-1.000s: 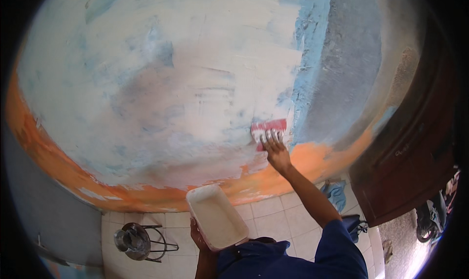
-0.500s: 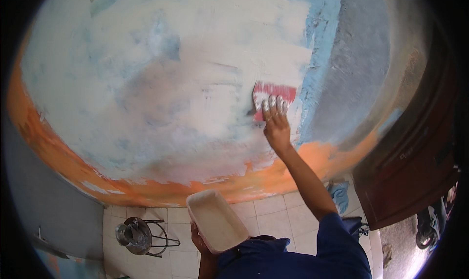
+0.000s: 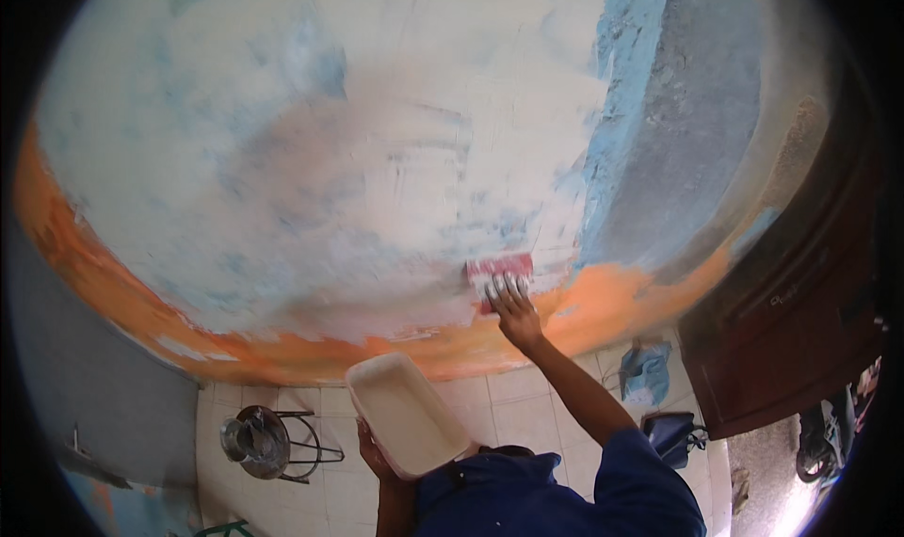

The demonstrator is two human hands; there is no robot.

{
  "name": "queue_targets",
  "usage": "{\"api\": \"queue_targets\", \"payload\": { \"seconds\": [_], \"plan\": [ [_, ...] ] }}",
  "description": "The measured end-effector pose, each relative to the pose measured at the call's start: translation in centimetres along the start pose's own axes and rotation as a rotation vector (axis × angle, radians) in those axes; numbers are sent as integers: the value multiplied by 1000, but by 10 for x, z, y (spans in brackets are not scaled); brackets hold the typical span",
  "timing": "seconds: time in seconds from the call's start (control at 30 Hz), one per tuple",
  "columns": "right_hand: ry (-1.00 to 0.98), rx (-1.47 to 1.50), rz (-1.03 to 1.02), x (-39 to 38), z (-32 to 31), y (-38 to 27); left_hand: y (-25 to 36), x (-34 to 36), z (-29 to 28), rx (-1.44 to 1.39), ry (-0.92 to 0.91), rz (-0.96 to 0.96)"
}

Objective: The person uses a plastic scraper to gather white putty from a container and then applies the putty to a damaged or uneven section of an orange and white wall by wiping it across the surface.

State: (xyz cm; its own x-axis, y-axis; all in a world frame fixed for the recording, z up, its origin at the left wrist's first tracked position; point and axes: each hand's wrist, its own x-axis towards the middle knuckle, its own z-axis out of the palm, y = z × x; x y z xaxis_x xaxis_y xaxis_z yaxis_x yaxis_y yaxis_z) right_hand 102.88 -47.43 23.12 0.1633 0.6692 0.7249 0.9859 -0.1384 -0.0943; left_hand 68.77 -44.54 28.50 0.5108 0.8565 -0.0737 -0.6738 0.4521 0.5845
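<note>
With my right hand (image 3: 515, 313) I press a wide red scraper (image 3: 499, 267) against the wall (image 3: 405, 189), low down near its orange band. My fingers lie over the scraper's face, smeared with white. Whitish filler covers most of the wall, with bluish and brownish patches showing through. My left hand (image 3: 373, 450) grips the side of a pale rectangular tub (image 3: 407, 415), held in front of my body above the floor. The tub's inside looks off-white; how much filler is in it I cannot tell.
A round stool (image 3: 262, 443) with a metal pot on it stands on the tiled floor at the left. A blue plastic bag (image 3: 646, 372) and a dark bag (image 3: 670, 438) lie at the right, near a dark red door (image 3: 782, 325). Beyond it is part of a motorbike (image 3: 817, 443).
My right hand has drawn the scraper down the wall and slightly left, toward the orange band. The tub in my left hand has shifted a little to the left.
</note>
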Motion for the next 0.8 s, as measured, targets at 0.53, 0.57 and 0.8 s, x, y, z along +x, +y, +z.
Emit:
{"api": "queue_targets", "payload": {
  "seconds": [0.53,0.57,0.8],
  "plan": [
    [332,-283,-107,65,-47,96,-5,-1,23,-210,124,-126],
    [316,-299,-88,56,-38,92,-5,1,22,-212,83,-116],
    [-32,-84,30,-57,9,67,-8,7,13,-162,84,-101]
  ]
}}
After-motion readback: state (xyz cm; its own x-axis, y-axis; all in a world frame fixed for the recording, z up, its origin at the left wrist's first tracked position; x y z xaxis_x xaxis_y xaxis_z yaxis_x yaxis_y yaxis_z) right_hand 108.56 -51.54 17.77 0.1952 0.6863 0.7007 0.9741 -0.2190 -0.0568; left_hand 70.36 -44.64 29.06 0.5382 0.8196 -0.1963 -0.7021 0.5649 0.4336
